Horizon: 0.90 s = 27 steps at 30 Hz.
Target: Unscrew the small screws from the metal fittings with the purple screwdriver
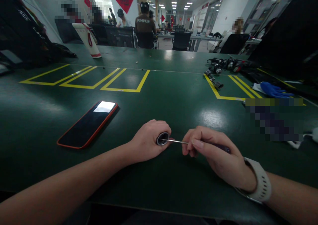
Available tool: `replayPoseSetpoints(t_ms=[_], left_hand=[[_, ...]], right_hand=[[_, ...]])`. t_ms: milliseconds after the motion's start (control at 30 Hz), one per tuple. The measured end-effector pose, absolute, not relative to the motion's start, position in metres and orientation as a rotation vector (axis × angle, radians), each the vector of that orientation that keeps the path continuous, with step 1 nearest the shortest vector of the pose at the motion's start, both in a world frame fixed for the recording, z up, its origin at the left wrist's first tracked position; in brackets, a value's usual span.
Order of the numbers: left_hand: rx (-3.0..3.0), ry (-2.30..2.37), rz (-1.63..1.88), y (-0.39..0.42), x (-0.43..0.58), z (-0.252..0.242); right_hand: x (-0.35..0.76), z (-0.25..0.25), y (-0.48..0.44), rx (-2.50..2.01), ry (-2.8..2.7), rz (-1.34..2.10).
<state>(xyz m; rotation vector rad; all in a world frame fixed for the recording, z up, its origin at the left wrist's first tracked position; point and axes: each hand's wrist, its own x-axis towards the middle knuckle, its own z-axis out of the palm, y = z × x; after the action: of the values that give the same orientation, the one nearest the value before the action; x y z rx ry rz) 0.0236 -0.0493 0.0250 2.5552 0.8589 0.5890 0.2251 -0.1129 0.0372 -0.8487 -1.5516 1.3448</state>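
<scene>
My left hand (149,142) is wrapped round a dark cylindrical part (162,139), whose round open end with a metallic rim faces me and to the right. In my right hand (211,152) is a screwdriver (177,141) with a thin metal shaft and a dark handle. The shaft points left, and its tip is inside the rim of the cylindrical part. Most of the part's body is hidden by my left fingers. Both hands are low over the green table (149,182).
An orange-edged phone (86,125) lies at left. Yellow tape rectangles (121,90) mark the table. Dark metal parts (230,64), a blue glove (274,89) and a blurred-out item (275,122) are at right. A white cup (86,39) stands at the back left; people sit beyond.
</scene>
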Motion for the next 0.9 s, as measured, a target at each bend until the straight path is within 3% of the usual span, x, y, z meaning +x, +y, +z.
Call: replayPoseSetpoints(t_ms=[200,633,900], left_hand=[[2.591,0.846,0.58,-0.051,0.026,0.024],[2.489,0.876,0.706,-0.049,0.024,0.026],[2.553,0.866,0.6,-0.051,0.025,0.023]], right_hand=[[0.224,0.046,-0.12,-0.989,-1.803,1.083],[0.221,0.029,-0.109,-0.803,-1.396,1.476],[0.223,0.045,-0.119,-0.802,-1.888,0.93]])
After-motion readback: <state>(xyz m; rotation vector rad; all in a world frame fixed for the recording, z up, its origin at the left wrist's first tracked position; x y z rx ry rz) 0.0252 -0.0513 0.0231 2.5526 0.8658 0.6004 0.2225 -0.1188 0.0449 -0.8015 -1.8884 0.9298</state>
